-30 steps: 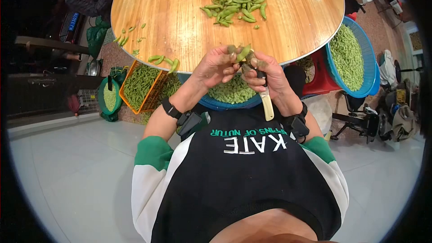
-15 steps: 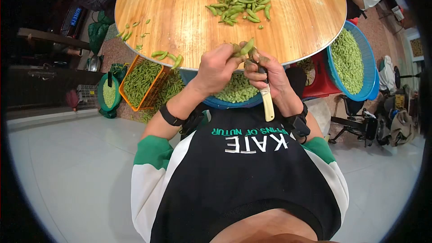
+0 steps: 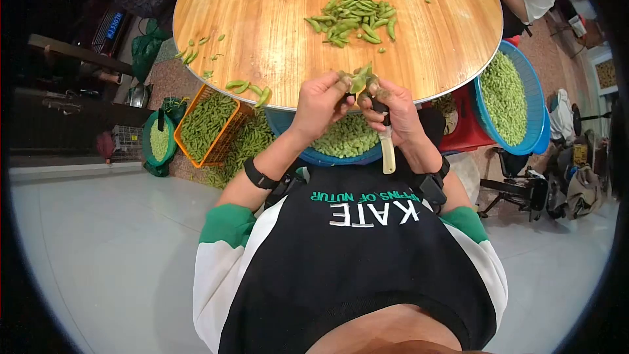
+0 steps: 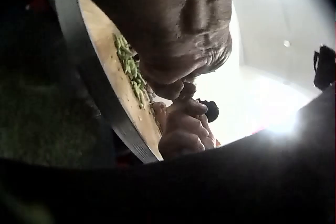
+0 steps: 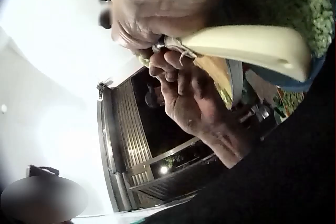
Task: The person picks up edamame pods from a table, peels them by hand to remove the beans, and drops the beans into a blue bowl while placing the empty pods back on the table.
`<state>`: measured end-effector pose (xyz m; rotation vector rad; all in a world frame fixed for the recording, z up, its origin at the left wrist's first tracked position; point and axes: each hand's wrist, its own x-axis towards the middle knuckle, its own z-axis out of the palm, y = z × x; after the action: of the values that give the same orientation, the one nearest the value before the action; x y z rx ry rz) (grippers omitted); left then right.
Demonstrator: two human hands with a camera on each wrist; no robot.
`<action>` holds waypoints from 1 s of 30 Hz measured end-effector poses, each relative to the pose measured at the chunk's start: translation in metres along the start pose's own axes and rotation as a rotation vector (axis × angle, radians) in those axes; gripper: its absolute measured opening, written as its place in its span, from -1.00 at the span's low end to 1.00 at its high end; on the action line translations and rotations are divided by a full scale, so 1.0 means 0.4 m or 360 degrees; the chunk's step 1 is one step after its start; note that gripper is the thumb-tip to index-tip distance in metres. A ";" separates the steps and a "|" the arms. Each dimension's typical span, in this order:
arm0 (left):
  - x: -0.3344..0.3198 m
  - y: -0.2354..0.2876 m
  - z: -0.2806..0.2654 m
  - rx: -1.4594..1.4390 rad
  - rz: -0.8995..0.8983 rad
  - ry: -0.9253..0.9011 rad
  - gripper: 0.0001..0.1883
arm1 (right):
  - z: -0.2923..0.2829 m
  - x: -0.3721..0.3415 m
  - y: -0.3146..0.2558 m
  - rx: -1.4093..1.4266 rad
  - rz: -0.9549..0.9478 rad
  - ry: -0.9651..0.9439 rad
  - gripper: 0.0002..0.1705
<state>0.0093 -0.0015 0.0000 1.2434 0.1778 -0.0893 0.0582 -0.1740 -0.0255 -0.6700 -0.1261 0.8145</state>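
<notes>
Over the near edge of the round table, my two hands meet fingertip to fingertip. My left hand [image 3: 319, 106] pinches a green soybean pod [image 3: 359, 80] between thumb and finger. On its other side, my right hand [image 3: 398, 110] has thumb and forefinger at the pod, while its lower fingers curl round a knife with a cream handle [image 3: 388, 156]. That handle [image 5: 252, 50] sticks out below the palm in the right wrist view; the blade is mostly hidden. The fingertips look dark and stained. Beneath the hands, shelled beans [image 3: 344, 136] fill a blue basin [image 3: 306, 155].
A pod pile [image 3: 354, 19] lies on the wooden table [image 3: 275, 39], with loose pods [image 3: 247, 86] near its left edge. An orange crate [image 3: 216, 154] of pods stands left, a blue basket [image 3: 481, 101] of beans right. Two other people sit across the table.
My left hand rolled over the pod, showing its back, then rolled partly back. The pod now sits lower between the fingertips. The knife stays in my right hand.
</notes>
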 end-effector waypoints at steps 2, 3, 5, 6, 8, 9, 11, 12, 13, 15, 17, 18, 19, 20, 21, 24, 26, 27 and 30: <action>-0.003 0.000 0.007 0.0239 0.0108 0.0039 -0.84 | 0.001 0.006 0.016 -0.0635 -0.0195 0.0195 -0.77; -0.009 -0.004 0.011 0.0474 0.0203 0.0079 -0.85 | 0.024 0.003 0.003 -0.0826 -0.0223 0.0306 -0.73; -0.012 -0.021 0.007 0.0716 0.0402 0.0101 -0.87 | 0.025 0.014 0.007 -0.1227 -0.0436 0.0352 -0.69; -0.015 -0.024 0.008 0.0958 0.0585 0.0121 -0.88 | 0.023 0.022 0.013 -0.1615 -0.0652 0.0410 -0.64; -0.023 -0.017 0.009 0.1133 0.0716 0.0153 -0.91 | 0.027 0.032 0.017 -0.1708 -0.0919 0.0413 -0.58; -0.028 -0.014 0.008 0.1202 0.0770 0.0178 -0.91 | 0.025 0.031 0.013 -0.1746 -0.0864 0.0413 -0.57; -0.035 -0.021 0.006 0.1294 0.0845 0.0206 -0.91 | 0.010 0.039 0.006 -0.2041 -0.0990 0.0306 -0.54; -0.034 -0.033 0.000 0.1316 0.0861 0.0209 -0.90 | 0.009 0.043 0.002 -0.2289 -0.1177 0.0201 -0.52; -0.037 -0.040 -0.003 0.1334 0.0919 0.0200 -0.90 | 0.022 0.039 -0.002 -0.2312 -0.1153 0.0178 -0.54; -0.043 -0.039 -0.002 0.1328 0.0941 0.0202 -0.89 | 0.035 0.039 -0.001 -0.2401 -0.1154 0.0130 -0.57; -0.049 -0.050 -0.004 0.1307 0.0935 0.0252 -0.88 | 0.026 0.049 0.007 -0.2469 -0.1208 0.0062 -0.60; -0.046 -0.069 -0.014 0.1338 0.1000 0.0210 -0.89 | 0.018 0.055 0.011 -0.2438 -0.1176 0.0026 -0.61; -0.049 -0.075 -0.019 0.1370 0.1059 0.0164 -0.89 | 0.013 0.058 0.015 -0.2407 -0.1138 -0.0004 -0.62; -0.057 -0.081 -0.021 0.1374 0.1083 0.0194 -0.89 | 0.011 0.055 0.016 -0.2414 -0.1159 -0.0040 -0.62; -0.068 -0.079 -0.017 0.1322 0.1055 0.0194 -0.88 | 0.009 0.050 0.017 -0.2390 -0.1096 -0.0052 -0.63; -0.081 -0.065 -0.022 0.1245 0.0960 0.0195 -0.87 | 0.012 0.051 0.030 -0.2396 -0.1106 -0.0070 -0.68; -0.085 -0.078 -0.024 0.1285 0.0973 0.0190 -0.86 | -0.010 0.063 0.054 -0.2427 -0.0988 0.0040 -0.73; -0.088 -0.079 -0.025 0.1279 0.0986 0.0211 -0.86 | -0.006 0.059 0.051 -0.2399 -0.0950 0.0006 -0.74; -0.103 -0.079 -0.034 0.1201 0.0766 0.0265 -0.83 | 0.012 0.040 0.058 -0.2456 -0.1045 -0.0054 -0.73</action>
<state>-0.0375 0.0000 -0.0261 2.0151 -0.0257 0.4003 0.0530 -0.1487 -0.0378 -1.9116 -1.0095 -0.0682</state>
